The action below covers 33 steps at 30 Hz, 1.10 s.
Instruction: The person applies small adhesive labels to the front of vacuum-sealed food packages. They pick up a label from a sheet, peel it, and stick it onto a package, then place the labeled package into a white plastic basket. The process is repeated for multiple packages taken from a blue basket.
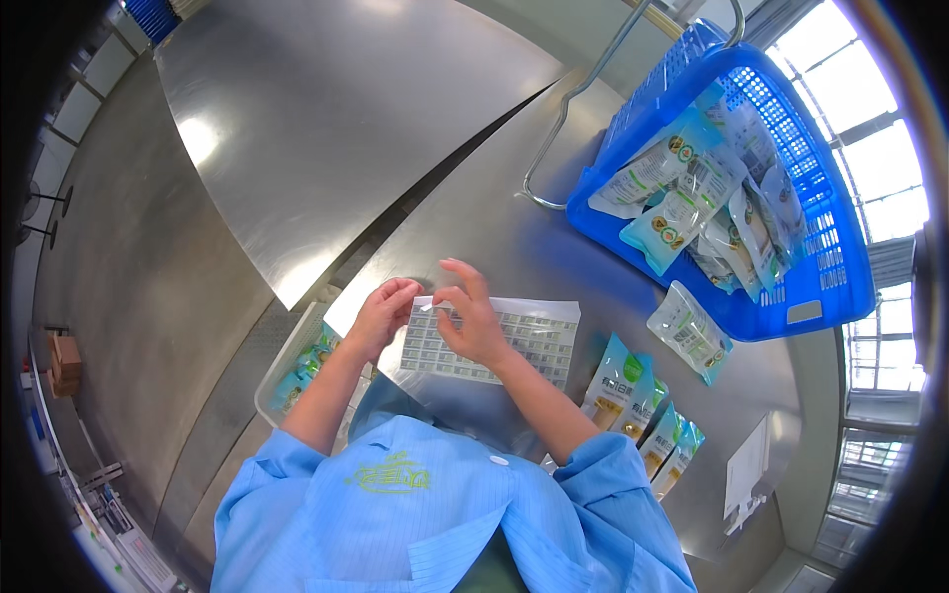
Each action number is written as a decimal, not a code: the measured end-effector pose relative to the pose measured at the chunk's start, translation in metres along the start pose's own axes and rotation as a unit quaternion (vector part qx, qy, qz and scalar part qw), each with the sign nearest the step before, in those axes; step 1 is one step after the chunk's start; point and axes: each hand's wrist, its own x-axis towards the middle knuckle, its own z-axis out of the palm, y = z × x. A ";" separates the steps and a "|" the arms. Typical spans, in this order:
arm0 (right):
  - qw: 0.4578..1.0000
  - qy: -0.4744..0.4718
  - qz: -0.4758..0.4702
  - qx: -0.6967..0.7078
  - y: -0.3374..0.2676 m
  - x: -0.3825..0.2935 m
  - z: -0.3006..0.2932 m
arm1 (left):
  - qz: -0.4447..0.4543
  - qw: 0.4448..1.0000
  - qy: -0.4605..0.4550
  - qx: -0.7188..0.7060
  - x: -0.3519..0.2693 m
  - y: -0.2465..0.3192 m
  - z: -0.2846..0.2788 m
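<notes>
A white sheet of small printed labels (537, 342) lies on the steel table directly before me. My left hand (385, 317) is at the sheet's upper left corner, thumb and forefinger pinched together at its edge. Over the left half of the sheet is my right hand (472, 320), its fingers spread and partly curled. A small white strip (426, 306) shows by the right forefinger's tip; whether it sticks to the finger cannot be made out. To the right of the sheet, several blue-and-white food pouches (612, 382) stand in a row.
A blue plastic basket (804, 311) with a metal handle (561, 130) holds several pouches at upper right. One pouch (689, 333) lies beside it. Lower left is a white basket (267, 385) with pouches. A clipboard (745, 463) lies far right. A gap separates my table from another steel table (319, 118).
</notes>
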 end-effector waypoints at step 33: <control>0.919 0.224 0.313 0.086 0.019 -0.125 -0.101 | 0.140 0.956 0.037 0.255 -0.001 -0.006 -0.021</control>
